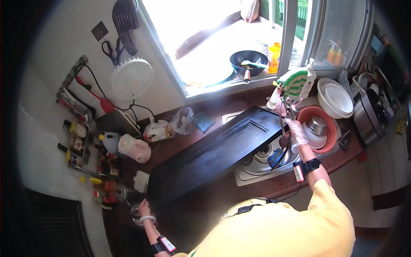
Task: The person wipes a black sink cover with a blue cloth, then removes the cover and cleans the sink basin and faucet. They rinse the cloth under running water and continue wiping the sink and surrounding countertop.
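A long black panel point(218, 154) with a recessed rectangle slants across the brown counter, its upper right end reaching over the sink. My right hand point(297, 133), in a clear disposable glove, grips that end beside the faucet hoses. Bare of any glove, my left hand point(145, 208) is closed at the panel's lower left corner; its fingertips are partly hard to make out. A clear glass vessel point(136, 213) sits just behind this hand. Under the panel's right side, the stainless steel sink point(245, 177) shows a drain strainer point(264, 151) and a blue cloth point(275, 158).
A red plastic basket point(310, 110) holds a metal bowl and a white bowl. White basins point(337, 98) stand behind it. Along the left are a pink electric kettle point(135, 148), a white box point(141, 181), plastic bags point(183, 121), and a fan point(132, 78). A wok point(249, 61) sits beyond the window.
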Demonstrator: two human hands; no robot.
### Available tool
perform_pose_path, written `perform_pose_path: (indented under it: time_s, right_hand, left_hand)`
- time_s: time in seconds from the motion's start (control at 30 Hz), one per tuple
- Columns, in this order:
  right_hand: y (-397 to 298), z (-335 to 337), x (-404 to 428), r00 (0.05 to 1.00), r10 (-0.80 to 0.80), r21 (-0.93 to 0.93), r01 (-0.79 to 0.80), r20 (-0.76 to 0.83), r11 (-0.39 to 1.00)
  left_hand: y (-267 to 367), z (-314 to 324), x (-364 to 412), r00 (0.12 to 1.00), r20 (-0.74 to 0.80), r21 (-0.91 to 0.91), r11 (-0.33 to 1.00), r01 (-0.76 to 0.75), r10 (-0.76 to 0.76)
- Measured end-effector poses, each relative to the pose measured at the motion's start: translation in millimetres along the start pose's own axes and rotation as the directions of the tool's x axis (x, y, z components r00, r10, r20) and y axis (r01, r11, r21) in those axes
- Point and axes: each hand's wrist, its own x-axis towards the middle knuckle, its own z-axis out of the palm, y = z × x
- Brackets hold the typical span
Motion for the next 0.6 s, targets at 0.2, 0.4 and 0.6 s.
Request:
perform_pose_path:
  time_s: [0.2, 0.4, 0.6]
  right_hand:
    - [-19, 14, 1, 0.996, -0.069, 0.038, 0.071, -0.052, 0.997]
    - [-16, 23, 15, 0.980, 0.198, 0.083, -0.199, 0.021, 0.976]
    - [-18, 28, 11, 0.987, 0.136, 0.117, -0.145, 0.087, 0.982]
  left_hand:
    - [2, -5, 33, 0.999, -0.011, -0.091, 0.995, -0.042, 0.041]
    - [-17, 0, 57, 0.995, -0.003, -0.201, 0.975, -0.097, 0.098]
    - [-19, -1, 62, 0.992, 0.008, -0.299, 0.947, -0.118, 0.126]
